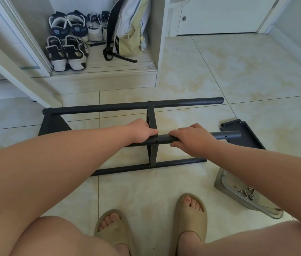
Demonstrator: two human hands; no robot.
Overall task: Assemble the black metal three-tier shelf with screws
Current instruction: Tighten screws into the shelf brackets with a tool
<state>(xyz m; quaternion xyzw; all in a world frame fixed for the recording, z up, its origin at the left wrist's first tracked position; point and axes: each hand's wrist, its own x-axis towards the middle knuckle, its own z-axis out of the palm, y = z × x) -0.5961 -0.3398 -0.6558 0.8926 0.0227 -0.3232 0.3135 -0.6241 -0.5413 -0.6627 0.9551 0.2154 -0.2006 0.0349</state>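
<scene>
The black metal shelf frame (133, 106) lies on its side on the tiled floor, three long tubes running left to right. A shelf plate (152, 117) stands edge-on across the tubes near the middle, and another plate (53, 124) sits at the left end. My left hand (142, 132) grips the raised middle tube (161, 141) where it meets the plate. My right hand (192, 139) curls over the same tube just to the right. A loose black shelf plate (245, 133) lies on the floor by the tube's right end. Screws (247, 193) lie in a clear plastic tray (227, 183).
My two feet in beige slippers (192, 215) stand near the bottom of the view, knees at either side. An open wardrobe with several shoes (66, 52) and a backpack (129, 30) is at the back left. Tiled floor (238, 74) spreads to the right.
</scene>
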